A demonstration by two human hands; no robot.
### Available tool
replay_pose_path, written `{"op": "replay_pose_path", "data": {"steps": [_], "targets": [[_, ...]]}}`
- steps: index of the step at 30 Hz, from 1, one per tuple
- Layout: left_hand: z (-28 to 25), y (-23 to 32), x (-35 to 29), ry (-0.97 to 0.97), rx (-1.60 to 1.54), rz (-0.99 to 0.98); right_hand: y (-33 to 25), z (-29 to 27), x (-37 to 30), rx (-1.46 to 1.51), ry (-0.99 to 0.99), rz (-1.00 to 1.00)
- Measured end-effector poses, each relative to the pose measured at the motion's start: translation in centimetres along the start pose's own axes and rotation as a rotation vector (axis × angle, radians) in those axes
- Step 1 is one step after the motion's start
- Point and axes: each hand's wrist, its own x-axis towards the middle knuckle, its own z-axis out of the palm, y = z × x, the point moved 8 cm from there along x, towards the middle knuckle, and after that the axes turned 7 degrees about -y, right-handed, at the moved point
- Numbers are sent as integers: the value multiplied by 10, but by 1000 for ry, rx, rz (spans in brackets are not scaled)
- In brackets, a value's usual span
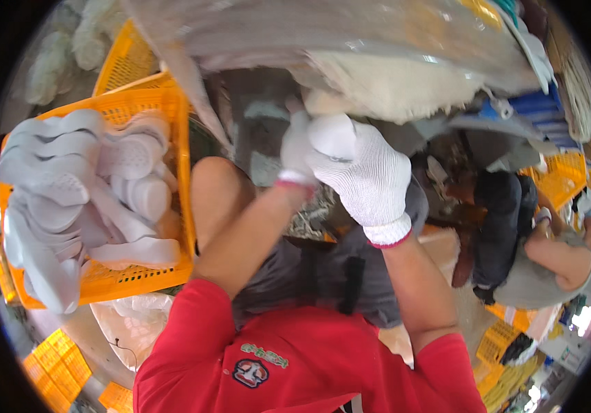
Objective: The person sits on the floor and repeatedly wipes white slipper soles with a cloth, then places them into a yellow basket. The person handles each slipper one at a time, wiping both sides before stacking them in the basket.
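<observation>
My right hand (pixel 372 168), in a white knit glove with a red cuff, is closed around a smooth white piece (pixel 334 136). Its rounded end resembles the white shoe soles in the basket; the rest is hidden by my hands. Right beside it, my left hand (pixel 298 153) wears a matching glove and is smeared by motion, so its fingers cannot be made out. Both hands are above my lap, close together. To the left, white shoe soles (pixel 65 172) lie heaped in an orange plastic basket (pixel 186 206).
A plastic-covered surface with cream fabric (pixel 392 82) spans the far side. Beneath my hands lie pale scraps (pixel 312 217). On the right sits another person (pixel 546 265) near an orange crate (pixel 562 175). More orange crates (pixel 58 368) stand at lower left.
</observation>
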Motion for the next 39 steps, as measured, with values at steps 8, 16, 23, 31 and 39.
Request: {"op": "replay_pose_path", "data": {"steps": [8, 16, 23, 31, 39], "targets": [[-7, -17, 3, -13, -176, -131, -5, 9, 29, 409, -256, 266], [5, -10, -2, -41, 13, -49, 6, 10, 16, 775, -432, 258], [-19, -1, 10, 43, 682, 50, 26, 26, -4, 1221, -346, 473], [-26, -4, 1, 90, 388, -83, 16, 26, 9, 1252, -372, 459], [-38, 16, 6, -27, 966, 249, 4, 35, -4, 1341, -369, 423]]}}
